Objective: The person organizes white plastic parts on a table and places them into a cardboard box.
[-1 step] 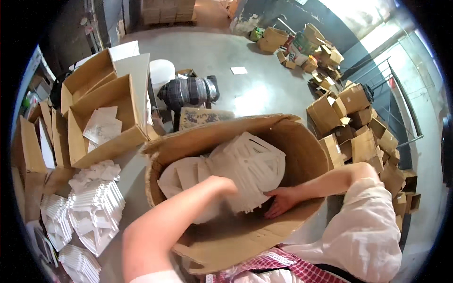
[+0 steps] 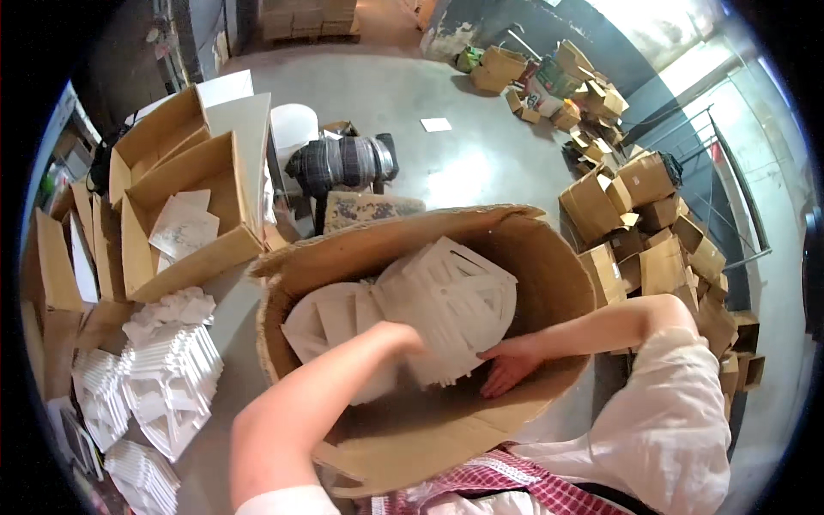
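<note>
In front of me is a large cardboard box [image 2: 403, 459] with an oval, bent opening. Inside it lies a stack of flat white cut-out pieces [image 2: 455, 300], slotted and rounded. More pale flat pieces [image 2: 322, 322] lie at the left of the box. My left hand [image 2: 408, 343] reaches in at the stack's near side; it is smeared and its fingers are hidden. With fingers stretched out, my right hand [image 2: 512, 362] is beside the stack's lower right edge, its thumb at the pieces and its palm partly in view.
Several stacks of white cut-out pieces [image 2: 172, 386] stand on the floor at left, near open cardboard boxes [image 2: 184, 210]. A dark wrapped bundle [image 2: 343, 161] sits beyond my box. Piled cartons [image 2: 661, 257] line the right side, with bags and scraps [image 2: 549, 86] farther back.
The box and the white pieces in it have shifted very slightly to the left. Both hands stay almost where they were.
</note>
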A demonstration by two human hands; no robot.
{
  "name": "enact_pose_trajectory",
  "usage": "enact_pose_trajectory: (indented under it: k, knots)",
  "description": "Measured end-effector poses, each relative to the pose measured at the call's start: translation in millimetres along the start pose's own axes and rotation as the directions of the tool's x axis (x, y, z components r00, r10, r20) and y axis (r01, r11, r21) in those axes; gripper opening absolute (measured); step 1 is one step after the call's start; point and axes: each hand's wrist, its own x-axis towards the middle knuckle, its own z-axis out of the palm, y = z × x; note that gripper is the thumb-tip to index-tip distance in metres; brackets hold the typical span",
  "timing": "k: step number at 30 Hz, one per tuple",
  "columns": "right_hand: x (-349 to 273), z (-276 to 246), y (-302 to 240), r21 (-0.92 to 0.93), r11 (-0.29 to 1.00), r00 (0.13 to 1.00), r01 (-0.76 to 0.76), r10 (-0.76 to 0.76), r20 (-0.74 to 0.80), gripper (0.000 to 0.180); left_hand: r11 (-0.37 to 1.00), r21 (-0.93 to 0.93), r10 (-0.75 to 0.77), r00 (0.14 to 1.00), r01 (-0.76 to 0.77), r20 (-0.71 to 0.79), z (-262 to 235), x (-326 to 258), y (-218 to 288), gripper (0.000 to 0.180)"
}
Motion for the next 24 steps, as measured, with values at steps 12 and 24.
enact_pose_trajectory:
  k: [12, 24]
  knots:
    - [-196.1, 74.6, -70.7, -0.827, -0.213, 0.289, 0.521, -0.867, 0.405, 0.048, 0.683, -0.656, -0.606, 0.75, 0.321, -0.264, 41.9, 70.4, 19.1, 0.029]
    - [-113.9, 135.2, -120.2, -0.558, -0.793, 0.658, -0.246, -0.559, 0.505, 0.068, 0.567, -0.821, -0.732, 0.416, -0.067, -0.539, 84.3, 91.4, 55.2, 0.032]
